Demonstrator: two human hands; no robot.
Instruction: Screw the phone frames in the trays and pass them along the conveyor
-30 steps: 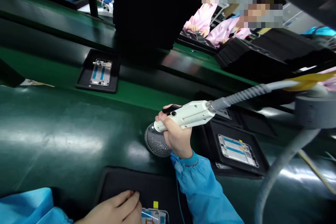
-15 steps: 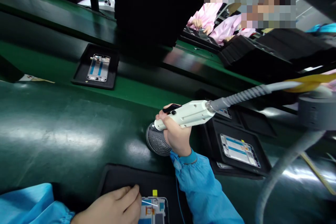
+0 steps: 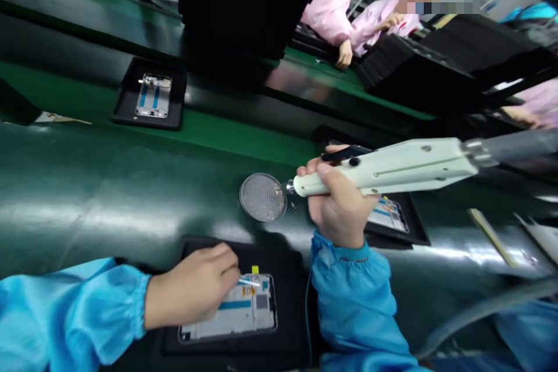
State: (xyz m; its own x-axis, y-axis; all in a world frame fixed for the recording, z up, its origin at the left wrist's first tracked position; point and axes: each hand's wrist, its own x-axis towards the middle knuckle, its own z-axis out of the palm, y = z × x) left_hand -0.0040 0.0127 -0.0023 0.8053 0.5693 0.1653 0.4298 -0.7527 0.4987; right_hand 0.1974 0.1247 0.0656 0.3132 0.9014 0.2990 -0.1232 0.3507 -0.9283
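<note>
Moved since the last look: the white hand tool (image 3: 383, 167) has swung level, its round mesh head (image 3: 262, 197) now clear of the hand.

Right hand (image 3: 337, 204): closed around the tool.
Left hand (image 3: 194, 285): curled against a phone frame (image 3: 244, 315) (grip cannot be told), which lies in a black tray (image 3: 288, 302).
Room: glossy green conveyor belt (image 3: 108, 197), another framed tray (image 3: 148, 96), pink-sleeved co-workers (image 3: 331, 6) beyond.

In my right hand (image 3: 337, 209), a smooth plastic handle (image 3: 383, 170) and metal mesh disc (image 3: 262, 197); under my left hand (image 3: 192, 285), a matt black tray (image 3: 288, 261).
</note>
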